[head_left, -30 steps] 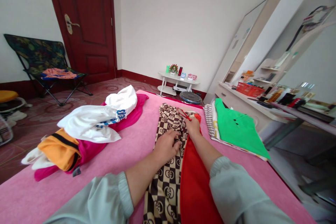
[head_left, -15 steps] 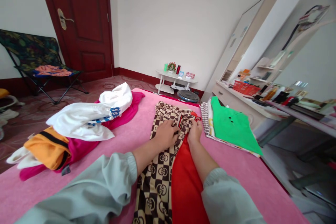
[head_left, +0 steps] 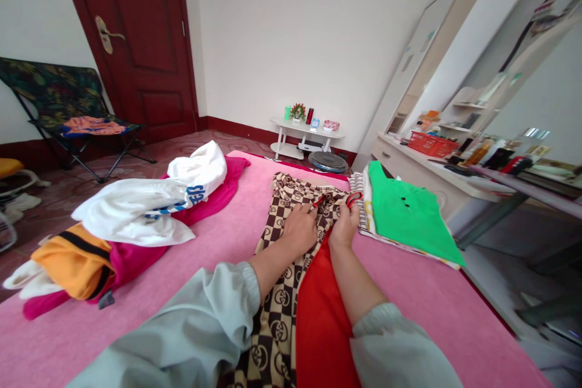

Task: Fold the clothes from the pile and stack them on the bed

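A pair of checked brown-and-beige trousers (head_left: 279, 297) with a red side panel (head_left: 321, 315) lies lengthwise before me on the pink bed cover (head_left: 236, 242). My left hand (head_left: 300, 230) rests on the checked cloth just below the waist, its fingertips closed at a small red-and-black trimmed edge. Close beside it, my right hand (head_left: 344, 224) grips the waist corner, where a red-and-black trim sticks out above the fingers. Cloth at the waist is bunched between the two hands. The fingertips of my right hand are partly hidden.
To the left lie a heaped white garment (head_left: 136, 206), an orange one (head_left: 75, 264) and a magenta one (head_left: 136, 267). A folded green garment (head_left: 409, 206) tops a stack at right. Beyond stand a dressing table (head_left: 409, 163), a low white table (head_left: 291, 127) and a folding chair (head_left: 54, 97).
My left hand has slid up and right to the waist, its fingers now at the trimmed edge. The right hand has shifted slightly right with the waist corner. The view has tilted a little.
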The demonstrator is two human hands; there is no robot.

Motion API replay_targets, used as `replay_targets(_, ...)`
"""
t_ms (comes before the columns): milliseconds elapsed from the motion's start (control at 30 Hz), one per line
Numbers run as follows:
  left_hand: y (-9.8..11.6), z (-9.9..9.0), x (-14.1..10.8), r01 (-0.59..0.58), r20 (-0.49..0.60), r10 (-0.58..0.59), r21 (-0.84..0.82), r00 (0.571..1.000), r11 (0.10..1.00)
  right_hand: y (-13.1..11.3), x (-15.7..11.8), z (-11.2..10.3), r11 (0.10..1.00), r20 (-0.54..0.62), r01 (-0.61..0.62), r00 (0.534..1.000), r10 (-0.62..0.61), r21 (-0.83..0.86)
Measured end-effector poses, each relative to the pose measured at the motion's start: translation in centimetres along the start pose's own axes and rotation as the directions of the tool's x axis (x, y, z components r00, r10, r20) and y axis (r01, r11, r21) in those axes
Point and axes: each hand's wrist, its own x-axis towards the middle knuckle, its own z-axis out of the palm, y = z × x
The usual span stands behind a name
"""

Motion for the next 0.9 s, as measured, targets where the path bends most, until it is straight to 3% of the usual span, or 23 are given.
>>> replay_targets(200, 0.9, 0.5, 0.7, -0.033, 0.111, 0.041, -0.073, 0.993, 0.997, -0.4, 0.0, -0.1, 0.997, -0.129, 0.064, 0.989, -0.069, -0.043)
replay_targets(333, 0.5, 0.2, 1.2, -0.078, 0.204, 0.113, -0.172, 0.972, 0.982, -0.9, -0.2, -0.4, 0.991, -0.114, 0.115, 0.986, -0.122, -0.07)
replay_targets(467, -1.7, -0.8, 0.8, -0.03, 0.236, 0.105, -0.3, 0.966, 0.954, -1.4, -0.5, 0.0, 0.987, -0.052, 0.13, 0.989, -0.135, -0.092)
replay_targets(533, -2.9, -1.0, -0.1, 0.052, 0.216, 0.036, -0.389, 0.976, 0.92, -1.4, -0.6, 0.8, 0.987, 0.023, 0.106, 0.994, -0.104, -0.119)
replay_targets(600, -3.9, -0.9, -1.1, 0.185, 0.19, -0.096, -0.54, 0.977, 0.821, -1.6, -0.9, 1.8, 0.985, 0.161, 0.082, 0.985, -0.056, -0.155)
replay_targets(633, -4.3, -0.8, -1.5, 0.241, 0.177, -0.167, -0.61, 0.97, 0.754, -1.7, -1.0, 2.3, 0.983, 0.256, 0.078, 0.966, -0.033, -0.165)
replay_targets(700, -4.6, -0.7, -2.2, 0.298, 0.141, -0.281, -0.685, 0.949, 0.665, -2.1, -1.4, 3.1, 0.982, 0.466, 0.093, 0.885, -0.005, -0.166)
replay_targets(800, -4.4, -0.9, -2.6, 0.256, 0.047, -0.298, -0.646, 0.953, 0.719, -2.6, -1.4, 3.6, 0.976, 0.656, 0.161, 0.755, -0.023, -0.15)
replay_targets(833, -4.3, -1.0, -2.6, 0.227, 0.018, -0.277, -0.625, 0.961, 0.747, -2.6, -1.0, 3.6, 0.973, 0.666, 0.173, 0.746, -0.026, -0.155)
replay_targets(900, -3.9, -1.3, -2.6, 0.168, -0.027, -0.224, -0.574, 0.974, 0.802, -2.3, 0.3, 3.5, 0.954, 0.618, 0.197, 0.786, -0.017, -0.225)
